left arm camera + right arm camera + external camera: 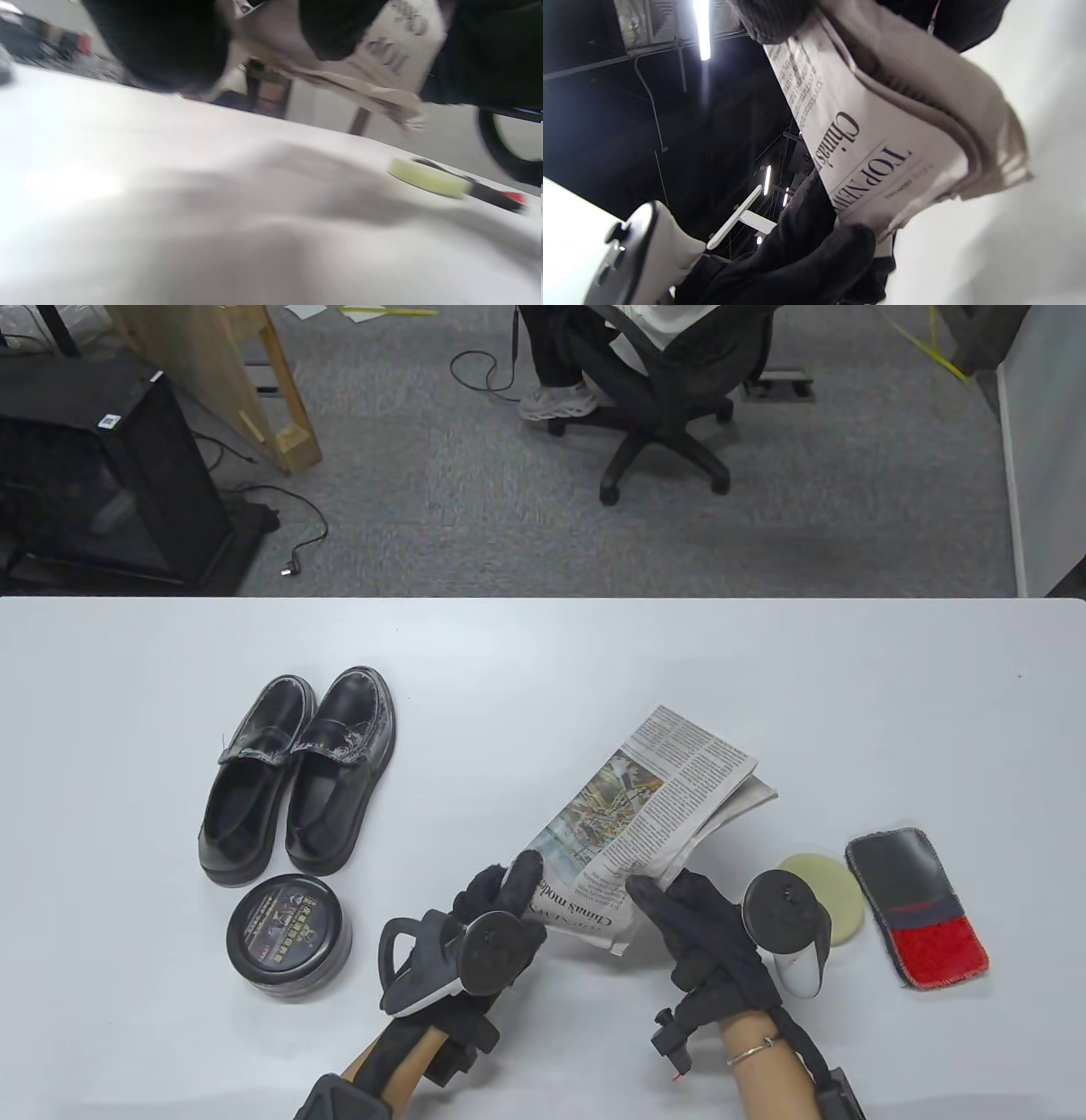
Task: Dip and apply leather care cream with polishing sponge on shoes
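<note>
Near the bench's [127, 687] front edge, both hands' fingers pinch a folded newspaper [653, 806], left hand [488, 929] and right hand [704, 933] at its near corners. Right of them lies the polishing sponge [827, 891]: probably soft and light, best gripped by its rim.

newspaper [882, 140] | headline "China's" | section title "TOP NEWS" partly covered

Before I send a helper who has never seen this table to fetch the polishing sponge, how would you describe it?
On the white table, look near the right hand. The polishing sponge is a flat, pale yellow round pad, between the folded newspaper and a black-and-red cloth, the only yellow round thing there.
</note>
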Available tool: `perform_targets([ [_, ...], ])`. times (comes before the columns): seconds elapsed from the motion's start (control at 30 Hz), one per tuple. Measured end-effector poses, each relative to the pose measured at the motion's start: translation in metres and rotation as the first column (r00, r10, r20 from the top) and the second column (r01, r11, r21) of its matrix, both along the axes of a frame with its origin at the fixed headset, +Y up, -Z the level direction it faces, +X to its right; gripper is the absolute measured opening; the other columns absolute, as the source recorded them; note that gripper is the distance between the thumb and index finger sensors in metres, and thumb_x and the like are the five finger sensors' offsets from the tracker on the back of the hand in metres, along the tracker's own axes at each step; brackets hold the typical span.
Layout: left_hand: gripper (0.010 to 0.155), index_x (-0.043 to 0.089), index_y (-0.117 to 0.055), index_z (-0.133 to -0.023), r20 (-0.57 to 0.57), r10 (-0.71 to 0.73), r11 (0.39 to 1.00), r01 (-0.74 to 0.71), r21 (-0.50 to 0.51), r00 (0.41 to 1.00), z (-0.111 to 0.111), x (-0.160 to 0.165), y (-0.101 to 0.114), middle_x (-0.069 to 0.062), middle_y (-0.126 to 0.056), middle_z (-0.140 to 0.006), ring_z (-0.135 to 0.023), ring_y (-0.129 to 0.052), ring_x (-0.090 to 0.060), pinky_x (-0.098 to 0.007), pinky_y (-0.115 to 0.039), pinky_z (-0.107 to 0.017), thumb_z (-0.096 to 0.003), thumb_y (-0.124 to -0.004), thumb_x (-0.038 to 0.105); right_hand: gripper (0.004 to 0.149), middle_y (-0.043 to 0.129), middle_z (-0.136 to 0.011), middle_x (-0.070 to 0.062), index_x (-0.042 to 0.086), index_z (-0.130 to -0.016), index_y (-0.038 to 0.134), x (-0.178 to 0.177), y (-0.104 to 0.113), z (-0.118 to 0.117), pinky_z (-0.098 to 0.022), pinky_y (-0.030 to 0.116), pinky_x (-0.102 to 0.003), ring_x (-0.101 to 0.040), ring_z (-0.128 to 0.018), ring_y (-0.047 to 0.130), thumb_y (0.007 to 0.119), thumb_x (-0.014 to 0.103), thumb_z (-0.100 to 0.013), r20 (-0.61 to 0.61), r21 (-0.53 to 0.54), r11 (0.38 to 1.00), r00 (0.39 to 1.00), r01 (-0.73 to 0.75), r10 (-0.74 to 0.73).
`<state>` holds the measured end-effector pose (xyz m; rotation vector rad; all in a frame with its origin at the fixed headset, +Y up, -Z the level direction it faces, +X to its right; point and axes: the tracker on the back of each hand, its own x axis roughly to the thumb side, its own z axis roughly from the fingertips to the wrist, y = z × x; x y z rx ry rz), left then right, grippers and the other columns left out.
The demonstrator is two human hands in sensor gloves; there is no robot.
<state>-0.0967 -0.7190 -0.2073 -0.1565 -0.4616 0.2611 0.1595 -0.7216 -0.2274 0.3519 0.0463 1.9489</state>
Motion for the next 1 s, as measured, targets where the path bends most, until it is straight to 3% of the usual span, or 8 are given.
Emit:
perform_targets([
  [0.07, 0.088, 0.013, -0.023, -0.12, 0.065, 0.118, 0.992, -0.114, -0.061, 0.991, 0.001, 0.001, 0.001, -0.047, -0.02, -0.117, -0.1, -0.035, -0.07, -0.072, -0.056, -0.069, -0.0573, -0.072, 0.05, 0.041, 0.084, -0.094, 0.009, 0.031, -0.098, 0.064, -0.003, 0.005, 0.003, -0.074, 0.065, -0.052, -0.026, -0.095, 0.08, 0.065, 0.044, -0.059, 0.032, 0.055, 0.998, 0.999, -0.043, 0.042],
  [0.17, 0.095, 0.009, -0.021, -0.122, 0.127, 0.309, 0.949, -0.296, -0.11, 0.943, 0.005, 0.004, 0.008, -0.043, -0.013, -0.119, -0.1, -0.022, -0.071, -0.078, -0.045, -0.069, -0.0554, -0.068, 0.059, 0.039, 0.086, -0.09, 0.012, 0.033, -0.093, 0.067, -0.017, 0.011, 0.009, -0.073, 0.068, -0.05, -0.024, -0.093, 0.082, 0.069, 0.046, -0.056, 0.025, 0.138, 0.983, 0.992, -0.125, 0.123],
  [0.27, 0.097, 0.009, -0.022, -0.121, 0.136, 0.409, 0.912, -0.4, -0.088, 0.902, 0.009, 0.007, 0.014, -0.031, -0.037, -0.123, -0.108, -0.043, -0.058, -0.075, -0.047, -0.071, -0.0539, -0.072, 0.057, 0.039, 0.088, -0.086, 0.014, 0.035, -0.088, 0.07, -0.033, 0.017, 0.017, -0.073, 0.068, -0.05, -0.024, -0.094, 0.082, 0.073, 0.05, -0.052, 0.009, 0.197, 0.966, 0.985, -0.168, 0.17],
  [0.37, 0.095, 0.007, -0.029, -0.119, 0.1, 0.369, 0.928, -0.371, 0.011, 0.924, 0.014, 0.008, 0.017, -0.029, -0.051, -0.118, -0.102, -0.063, -0.051, -0.066, -0.061, -0.071, -0.0525, -0.074, 0.056, 0.039, 0.09, -0.08, 0.014, 0.034, -0.083, 0.072, -0.044, 0.024, 0.025, -0.071, 0.068, -0.051, -0.025, -0.09, 0.084, 0.074, 0.054, -0.048, 0.039, 0.233, 0.954, 0.982, -0.188, 0.184],
  [0.5, 0.07, 0.017, -0.047, -0.115, 0.041, 0.4, 0.91, -0.402, 0.099, 0.915, 0.011, 0.0, 0.02, -0.017, -0.07, -0.11, -0.094, -0.08, -0.038, -0.056, -0.073, -0.068, -0.0572, -0.073, 0.048, 0.039, 0.089, -0.084, 0.013, 0.037, -0.082, 0.073, -0.046, 0.028, 0.03, -0.071, 0.068, -0.052, -0.024, -0.088, 0.085, 0.072, 0.056, -0.048, 0.049, 0.268, 0.941, 0.979, -0.205, 0.199],
  [0.67, 0.049, 0.023, -0.061, -0.109, -0.053, 0.606, 0.795, -0.604, 0.047, 0.793, -0.001, -0.035, 0.026, -0.013, -0.078, -0.106, -0.091, -0.083, -0.036, -0.055, -0.074, -0.066, -0.0632, -0.068, 0.04, 0.039, 0.081, -0.092, 0.001, 0.034, -0.083, 0.076, -0.017, 0.03, 0.022, -0.069, 0.066, -0.057, -0.033, -0.09, 0.078, 0.07, 0.054, -0.05, 0.193, 0.235, 0.943, 0.962, -0.235, 0.191],
  [0.8, 0.044, 0.023, -0.065, -0.106, -0.192, 0.699, 0.711, -0.699, 0.077, 0.689, -0.013, -0.071, 0.025, -0.013, -0.078, -0.105, -0.091, -0.083, -0.036, -0.055, -0.074, -0.066, -0.0639, -0.069, 0.036, 0.04, 0.082, -0.084, 0.0, 0.03, -0.088, 0.075, 0.012, 0.026, 0.013, -0.066, 0.068, -0.057, -0.033, -0.081, 0.082, 0.073, 0.047, -0.052, 0.335, 0.138, 0.975, 0.934, -0.175, 0.12],
  [1.0, 0.042, 0.019, -0.066, -0.103, -0.378, 0.797, 0.533, -0.843, 0.07, 0.472, -0.026, -0.112, 0.008, -0.011, -0.084, -0.098, -0.083, -0.089, -0.03, -0.05, -0.079, -0.063, -0.0634, -0.072, 0.031, 0.04, 0.086, -0.078, 0.003, 0.028, -0.091, 0.074, 0.045, 0.014, 0.0, -0.065, 0.071, -0.054, -0.028, -0.076, 0.087, 0.072, 0.044, -0.054, 0.313, 0.044, 0.999, 0.95, -0.016, 0.002],
])
